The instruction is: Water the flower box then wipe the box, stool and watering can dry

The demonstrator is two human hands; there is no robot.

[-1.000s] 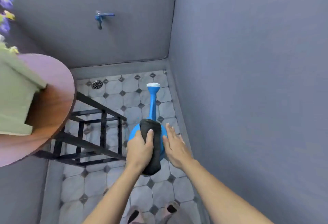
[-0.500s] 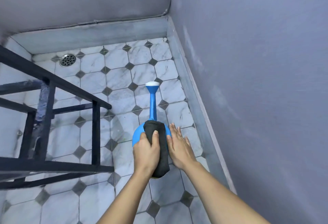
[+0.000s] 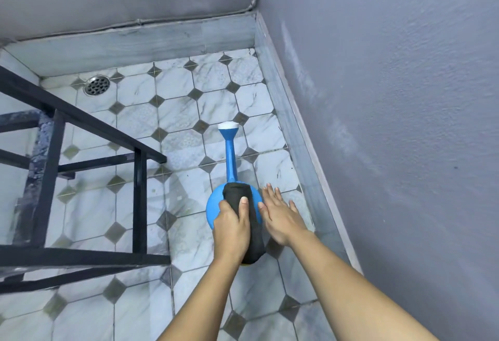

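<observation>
A blue watering can (image 3: 231,157) with a long spout and white rose sits low over the tiled floor, spout pointing away from me. A dark cloth (image 3: 249,221) lies draped over the can's round body. My left hand (image 3: 232,228) grips the cloth against the can. My right hand (image 3: 280,216) lies flat with straight fingers against the can's right side. The black metal frame of the stool (image 3: 139,200) stands to the left. The flower box is out of view.
A grey wall (image 3: 391,124) runs close along the right, with a raised skirting (image 3: 299,157) at its foot. A round floor drain (image 3: 96,85) sits at the far left by the back wall. Marble-pattern floor tiles (image 3: 189,219) surround the can.
The view has dropped down toward the floor; the stool top, flower box and wall tap have left the view. Both hands have stayed on the can and cloth.
</observation>
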